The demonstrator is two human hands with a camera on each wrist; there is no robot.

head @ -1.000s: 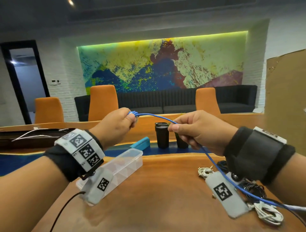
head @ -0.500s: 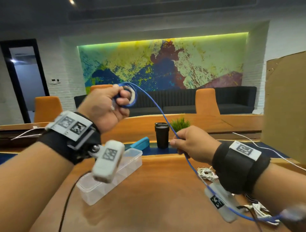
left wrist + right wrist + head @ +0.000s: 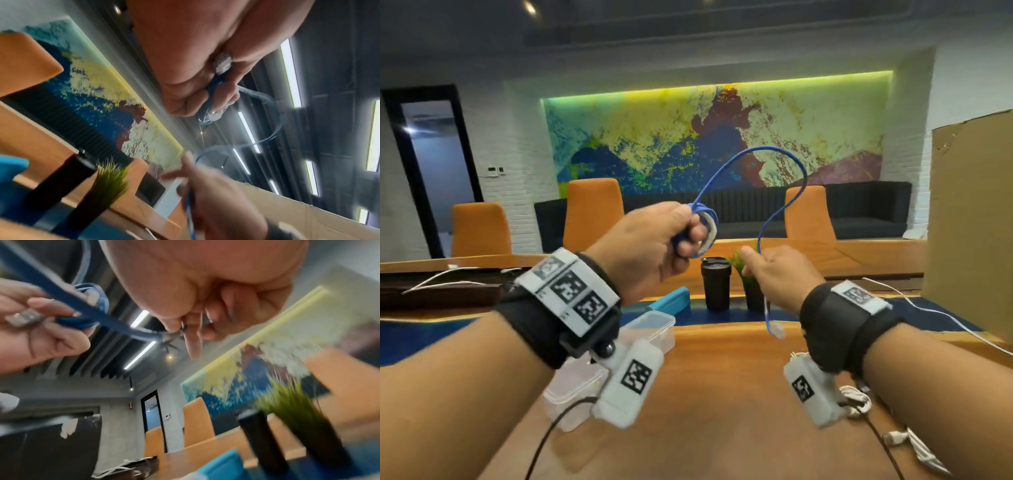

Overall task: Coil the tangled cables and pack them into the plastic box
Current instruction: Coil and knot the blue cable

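Note:
My left hand (image 3: 671, 236) is raised over the table and grips small loops of a blue cable (image 3: 774, 154) wound around its fingers; the left wrist view shows the cable (image 3: 271, 116) and a clear plug held against the palm. From there the cable arcs up and right, then drops to my right hand (image 3: 767, 270), which pinches it near its free end. A clear plug (image 3: 777, 330) dangles below that hand. The clear plastic box (image 3: 654, 329) lies on the wooden table (image 3: 722, 394) under my left wrist.
White cables (image 3: 856, 399) and more white cable ends (image 3: 914, 445) lie at the right near my forearm. A black cup (image 3: 715, 284), a potted plant (image 3: 751, 287) and a blue case (image 3: 669, 301) stand beyond the box. A cardboard panel (image 3: 972, 222) stands at the right.
The left hand dropped lower and moved right with more loops on it. The cable's tail left the table and now arcs up, with its plug end hanging from the raised right hand.

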